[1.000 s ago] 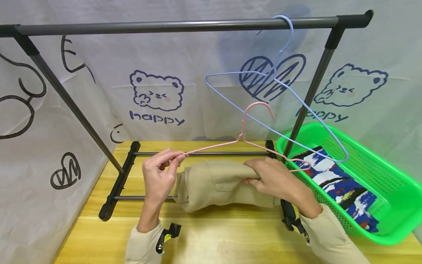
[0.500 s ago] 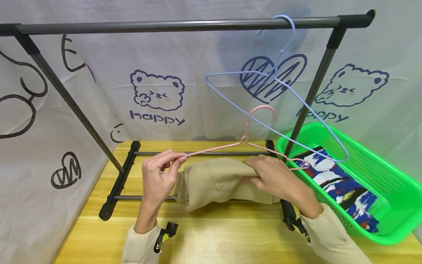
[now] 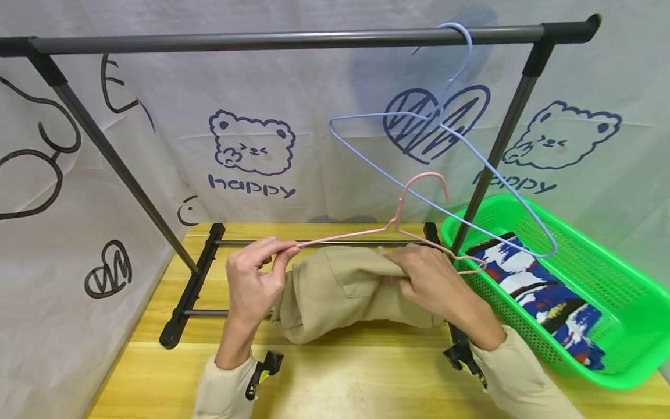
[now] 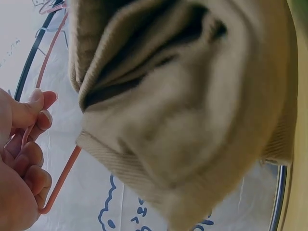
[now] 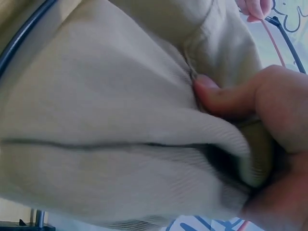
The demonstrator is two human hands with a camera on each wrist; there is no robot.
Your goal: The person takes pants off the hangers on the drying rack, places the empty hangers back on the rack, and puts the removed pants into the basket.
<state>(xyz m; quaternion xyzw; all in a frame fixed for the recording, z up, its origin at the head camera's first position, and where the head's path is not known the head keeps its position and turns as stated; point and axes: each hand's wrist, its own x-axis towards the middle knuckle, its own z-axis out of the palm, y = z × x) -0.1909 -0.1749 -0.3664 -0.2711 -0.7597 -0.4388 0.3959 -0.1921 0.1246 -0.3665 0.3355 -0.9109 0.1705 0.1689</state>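
Folded khaki trousers [image 3: 327, 285] hang in a thick bundle over the lower part of a pink wire hanger [image 3: 345, 235], low over the table. My left hand [image 3: 255, 282] pinches the hanger's left corner between thumb and fingers; the left wrist view shows the pink wire [image 4: 62, 180] running under the cloth. With its thumb on top, my right hand [image 5: 284, 115] grips a fold of the trousers [image 5: 110, 96] near their right end. The hanger's hook stands up free, and its right corner sticks out beyond my right hand. The bar beneath the cloth is hidden.
A dark metal rack [image 3: 262, 42] spans the view, with a blue hanger [image 3: 389, 174] hooked on its top bar at the right. A green basket [image 3: 623, 285] holding a blue, white and red patterned cloth [image 3: 544, 297] stands at the right. Behind is a printed white sheet [image 3: 324, 145].
The pink hanger's hook has shifted to the right and slightly down. The trousers' upper edge is pulled up a little beside my right hand, which keeps its hold; my left hand barely moves.
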